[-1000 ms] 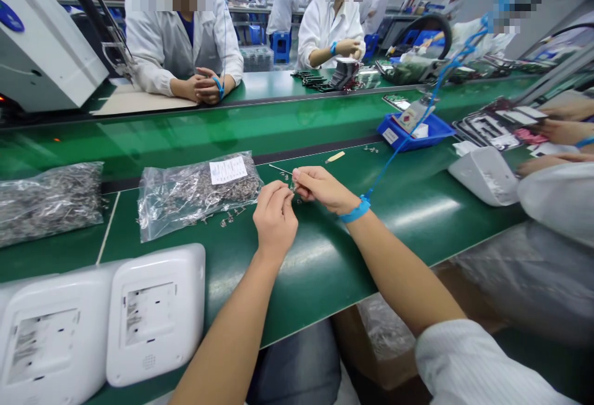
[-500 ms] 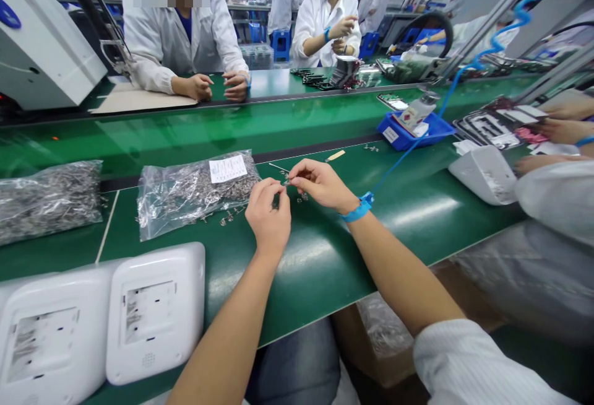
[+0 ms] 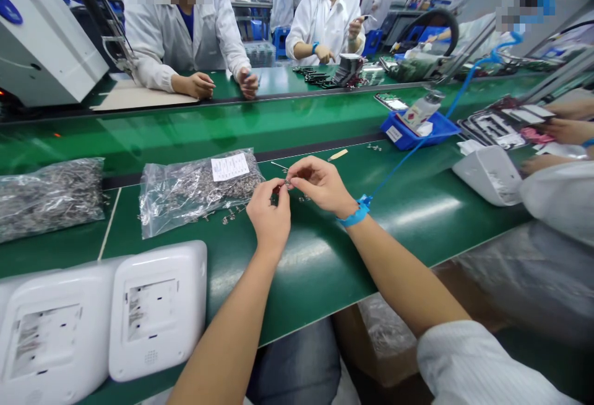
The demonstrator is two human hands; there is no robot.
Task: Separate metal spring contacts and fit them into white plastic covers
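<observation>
My left hand (image 3: 269, 213) and my right hand (image 3: 320, 183) meet over the green bench, fingertips pinched together on a tiny metal part (image 3: 286, 182). A blue wrist strap (image 3: 355, 214) circles my right wrist, its blue cord running up to the right. Just left of my hands lies a clear bag of small metal parts (image 3: 195, 191) with a white label. A few loose metal parts (image 3: 229, 216) are scattered beside the bag.
Two white plastic housings (image 3: 155, 309) lie face down at the near left. A second parts bag (image 3: 49, 197) sits far left. A blue tray (image 3: 411, 129) and a white housing (image 3: 489, 173) are to the right. People in white coats sit across the conveyor (image 3: 185, 129).
My hands have drawn slightly nearer each other and kept pinching the small part. The person opposite has unclasped their hands and spread them apart on the far bench.
</observation>
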